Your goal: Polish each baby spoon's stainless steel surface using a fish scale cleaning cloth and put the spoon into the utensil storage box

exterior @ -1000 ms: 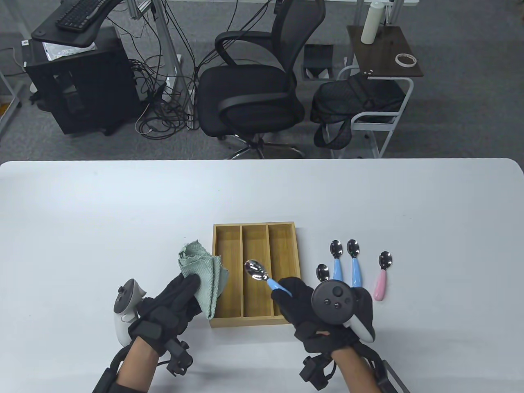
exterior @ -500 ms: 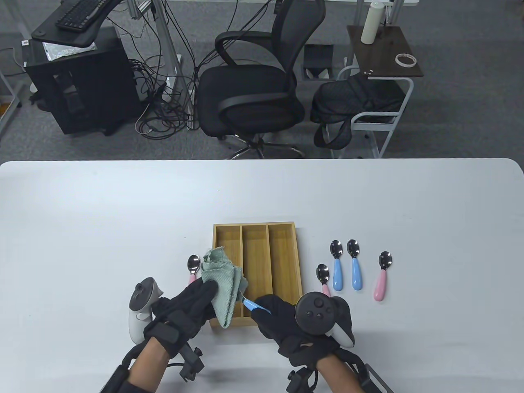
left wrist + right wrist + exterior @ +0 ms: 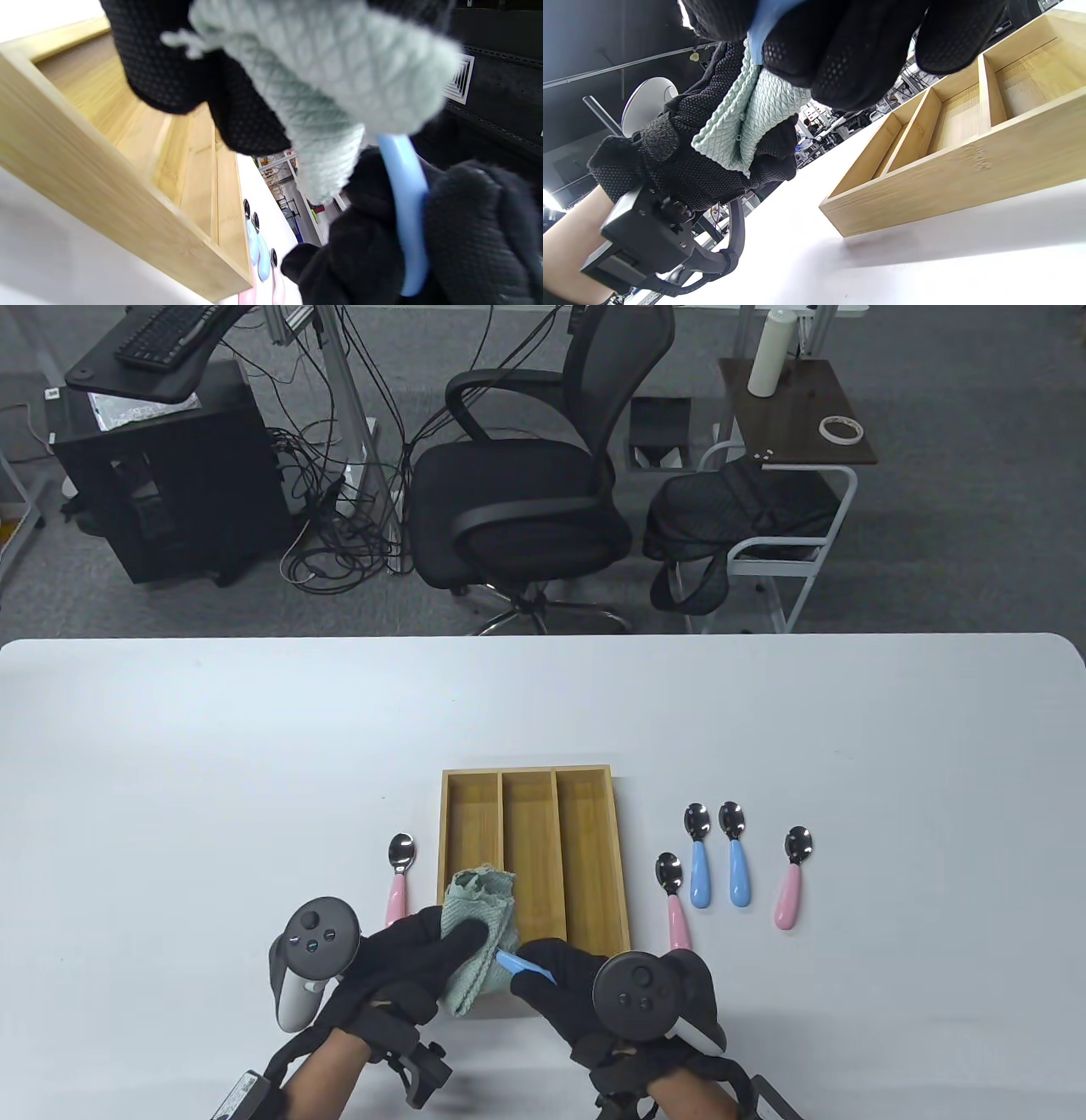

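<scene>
Fingers of your right hand (image 3: pixel 577 984) curl round the blue handle of a baby spoon (image 3: pixel 523 966) at the lower centre of the table view, and in the left wrist view that handle (image 3: pixel 405 212) runs up out of the black glove into a wad of cloth. Your left hand (image 3: pixel 407 963), just left of it, is closed around the green fish scale cleaning cloth (image 3: pixel 479 937), which wraps the spoon's bowl so the steel end is hidden; the right wrist view shows the cloth (image 3: pixel 742 123) bunched between thumb and fingers. Both hands meet over the near edge of the wooden utensil storage box (image 3: pixel 534 780), whose three long compartments show no spoon in any visible part; the cloth covers the near end of the left compartment. Left of the box a pink-handled spoon (image 3: pixel 398 875) lies on the white table (image 3: pixel 170 780), bowl toward the top of the frame. Right of the box lies another pink spoon (image 3: pixel 673 899), then two blue spoons (image 3: pixel 699 861) and (image 3: pixel 736 861) side by side, close but apart, and farther right a third pink spoon (image 3: pixel 792 875), all with bowls toward the top of the frame. Beyond the table's far edge, at upper centre, stands a black office chair (image 3: pixel 517 475).
</scene>
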`<state>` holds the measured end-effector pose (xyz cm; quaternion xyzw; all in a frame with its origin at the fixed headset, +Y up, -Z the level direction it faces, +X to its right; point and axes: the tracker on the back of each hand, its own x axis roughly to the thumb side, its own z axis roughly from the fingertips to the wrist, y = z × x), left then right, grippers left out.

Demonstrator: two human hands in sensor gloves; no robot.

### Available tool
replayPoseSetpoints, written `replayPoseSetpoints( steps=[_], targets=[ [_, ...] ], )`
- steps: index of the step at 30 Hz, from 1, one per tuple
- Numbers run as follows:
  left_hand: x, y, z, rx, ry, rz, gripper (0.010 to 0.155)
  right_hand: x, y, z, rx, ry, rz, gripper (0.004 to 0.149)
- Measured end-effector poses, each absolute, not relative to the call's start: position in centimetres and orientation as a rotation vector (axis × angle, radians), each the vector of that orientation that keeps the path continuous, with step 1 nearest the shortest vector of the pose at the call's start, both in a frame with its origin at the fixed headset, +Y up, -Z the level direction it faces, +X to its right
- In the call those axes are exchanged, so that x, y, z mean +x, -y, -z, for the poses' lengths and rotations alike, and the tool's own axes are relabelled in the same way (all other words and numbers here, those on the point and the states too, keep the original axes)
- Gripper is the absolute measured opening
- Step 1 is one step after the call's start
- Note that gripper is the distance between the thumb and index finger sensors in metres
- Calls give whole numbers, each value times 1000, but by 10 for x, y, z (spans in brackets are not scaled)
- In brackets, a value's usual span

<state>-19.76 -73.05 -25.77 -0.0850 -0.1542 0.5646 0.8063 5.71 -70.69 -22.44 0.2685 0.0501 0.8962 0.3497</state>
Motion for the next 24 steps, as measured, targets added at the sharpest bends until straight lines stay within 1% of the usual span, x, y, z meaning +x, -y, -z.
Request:
replayPoseSetpoints(
  steps=[4,8,10,17,24],
  targets=[
    [-198,732,258,-236,366,-1262,55,58,707,225,698,-126,-2325,48],
    [-197,738,263,-407,410,-1407,53,60,705,223,698,-101,-2345,48],
    [-197,741,264,-462,405,-1454,50,60,705,222,705,-91,-2357,47],
    [-199,741,264,-363,367,-1331,55,56,709,221,726,-135,-2362,46],
    [-199,737,262,-227,343,-1198,56,54,710,221,734,-172,-2358,47]
  ],
)
